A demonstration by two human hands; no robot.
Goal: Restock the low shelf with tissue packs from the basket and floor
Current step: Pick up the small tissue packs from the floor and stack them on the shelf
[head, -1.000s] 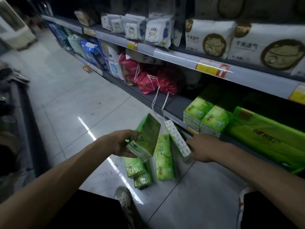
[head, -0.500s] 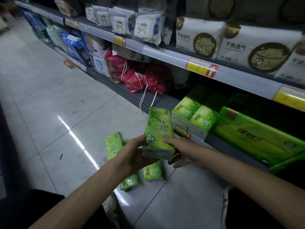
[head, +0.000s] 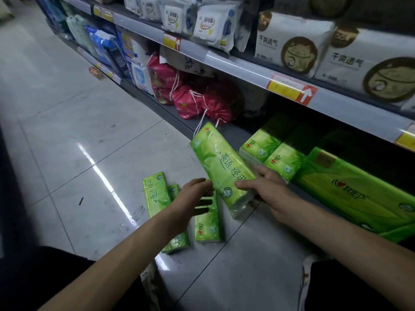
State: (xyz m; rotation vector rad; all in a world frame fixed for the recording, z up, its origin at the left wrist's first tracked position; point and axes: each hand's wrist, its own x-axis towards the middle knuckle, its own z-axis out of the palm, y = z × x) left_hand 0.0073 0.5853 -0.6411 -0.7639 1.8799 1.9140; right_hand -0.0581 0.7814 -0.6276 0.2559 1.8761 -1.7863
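Observation:
My right hand (head: 266,191) grips a green tissue pack (head: 221,164) by its near end, tilted up toward the low shelf (head: 226,134). My left hand (head: 193,198) hovers just left of that pack with fingers spread, holding nothing. Under it, three more green packs lie on the floor: one at the left (head: 156,194), one below my wrist (head: 177,242), one in the middle (head: 207,225). On the low shelf stand two small green packs (head: 261,143) and a large green bundle (head: 359,194). No basket is in view.
Red drawstring bags (head: 193,102) sit on the low shelf left of the green packs. The upper shelf (head: 238,61) holds white packages and carries price tags. Grey floor tiles (head: 78,131) stretch to the left. My dark-clothed knees fill the bottom corners.
My left hand has let go of the green pack, which my right hand now holds alone and has tilted toward the shelf. The view has shifted closer to the shelf.

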